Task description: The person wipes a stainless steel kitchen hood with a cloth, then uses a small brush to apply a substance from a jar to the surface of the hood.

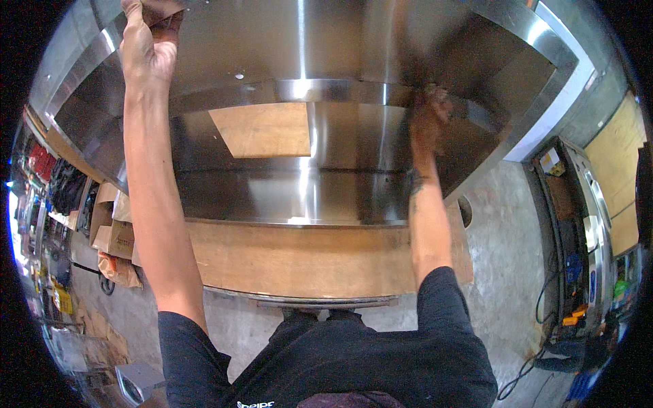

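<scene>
A large stainless steel hood (320, 88) fills the view from nine to two o'clock, above a wooden counter (299, 258). Cardboard boxes (112, 231) sit at nine o'clock, contents hidden. The left hand (146, 51), at eleven o'clock, has its fingers closed on a brown cloth (163, 15) against the steel. The right hand (427, 119), at one o'clock, presses the hood, its fingers blurred, grip unclear.

Left hand (146, 51) and right hand (427, 115) pressed on steel hood (306, 54) above plywood board (299, 258)

Steel hood (340, 61) above wooden board (299, 258); cardboard boxes (112, 231) left, machine (578, 224) right.
</scene>
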Demonstrator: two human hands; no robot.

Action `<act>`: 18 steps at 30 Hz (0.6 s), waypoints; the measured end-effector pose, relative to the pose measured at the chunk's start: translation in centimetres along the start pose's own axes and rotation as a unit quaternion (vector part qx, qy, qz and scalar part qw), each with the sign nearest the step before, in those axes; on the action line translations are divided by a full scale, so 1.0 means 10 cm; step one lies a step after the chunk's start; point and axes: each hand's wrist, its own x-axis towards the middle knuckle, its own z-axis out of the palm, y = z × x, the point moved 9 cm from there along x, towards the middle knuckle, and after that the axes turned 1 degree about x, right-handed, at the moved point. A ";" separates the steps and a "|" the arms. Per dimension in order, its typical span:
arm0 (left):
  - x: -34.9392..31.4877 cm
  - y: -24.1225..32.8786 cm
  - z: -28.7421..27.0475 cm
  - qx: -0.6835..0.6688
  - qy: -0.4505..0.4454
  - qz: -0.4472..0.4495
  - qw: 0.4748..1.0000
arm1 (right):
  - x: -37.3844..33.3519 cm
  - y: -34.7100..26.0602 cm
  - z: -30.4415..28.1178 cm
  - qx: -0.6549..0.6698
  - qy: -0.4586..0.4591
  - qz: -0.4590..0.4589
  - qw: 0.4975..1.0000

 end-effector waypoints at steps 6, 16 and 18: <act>-0.11 0.01 0.16 -0.033 -0.007 0.010 0.999 | -0.48 -1.96 0.10 0.269 0.003 0.011 0.963; -0.34 0.02 0.37 0.012 -0.018 -0.062 0.998 | -0.56 -3.66 -0.03 0.382 -0.231 -0.193 0.874; -0.54 0.01 0.45 0.014 0.022 -0.070 0.997 | -0.55 -3.20 -0.01 0.326 -0.154 -0.321 0.876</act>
